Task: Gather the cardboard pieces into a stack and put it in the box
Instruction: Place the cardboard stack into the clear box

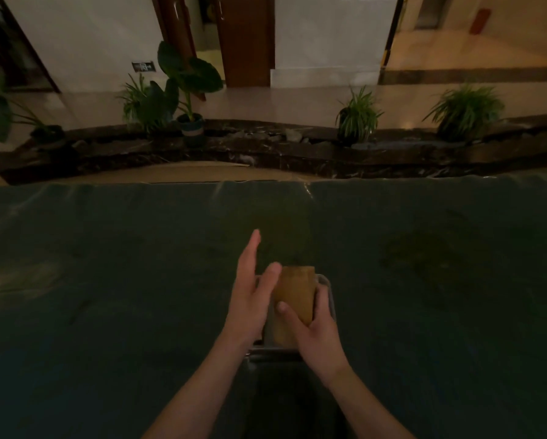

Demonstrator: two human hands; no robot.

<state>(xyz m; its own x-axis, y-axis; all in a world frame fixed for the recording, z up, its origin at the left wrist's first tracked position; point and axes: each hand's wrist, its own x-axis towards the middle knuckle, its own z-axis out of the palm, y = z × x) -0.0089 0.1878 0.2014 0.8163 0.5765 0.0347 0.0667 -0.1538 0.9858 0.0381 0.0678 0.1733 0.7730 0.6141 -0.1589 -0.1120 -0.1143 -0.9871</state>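
Note:
A brown stack of cardboard pieces (pixel 294 293) stands on edge inside a small grey box (pixel 328 289) on the dark green tablecloth. My right hand (pixel 316 331) grips the stack from the right, thumb across its face. My left hand (pixel 250 296) is beside the stack on the left, fingers straight and apart, its thumb near the stack's top left corner. The box's left wall is hidden behind my left hand.
The dark green cloth (pixel 107 280) covers the whole table. Beyond its far edge lies a flat cardboard sheet (pixel 186 172), then a dark stone planter ledge (pixel 266 150) with several potted plants (pixel 357 115).

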